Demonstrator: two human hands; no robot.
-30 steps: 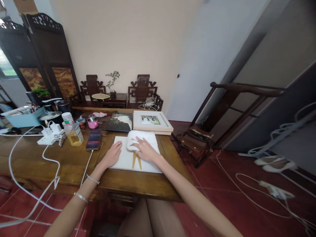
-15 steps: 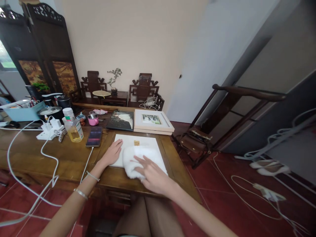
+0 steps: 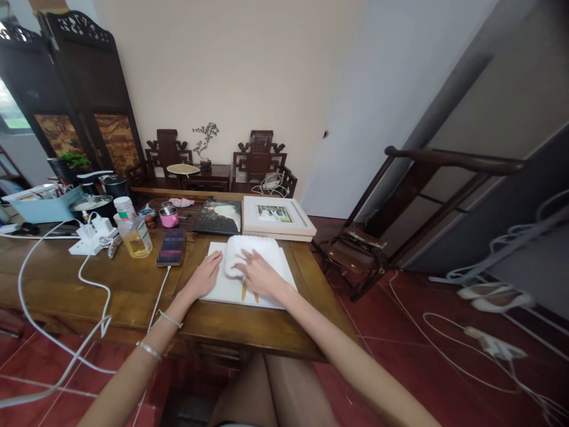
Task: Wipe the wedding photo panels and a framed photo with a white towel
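As the head view looks down on a polished brown wooden table (image 3: pixel 262 332), a person's two bare hands lie apart near the centre of the frame. The left hand (image 3: pixel 206 276) rests flat, fingers extended, on the left side of a thin white rectangular board (image 3: pixel 224 289) bearing tapering ochre strips (image 3: pixel 243 290). The right hand (image 3: pixel 262 275) presses palm down, fingers spread, on a fluffy white cloth (image 3: pixel 233 252) over the board's far part; whether the thumb pinches it cannot be told. Just beyond, a pale boxy picture frame (image 3: pixel 276 213) sits beside a flat dark picture panel (image 3: pixel 217 216); left of the board lies a dark rectangular phone (image 3: pixel 171 248). Wiping the board appears to be the step in hand; the next move likely calls for a steady left hand and light, even pressure through the cloth.
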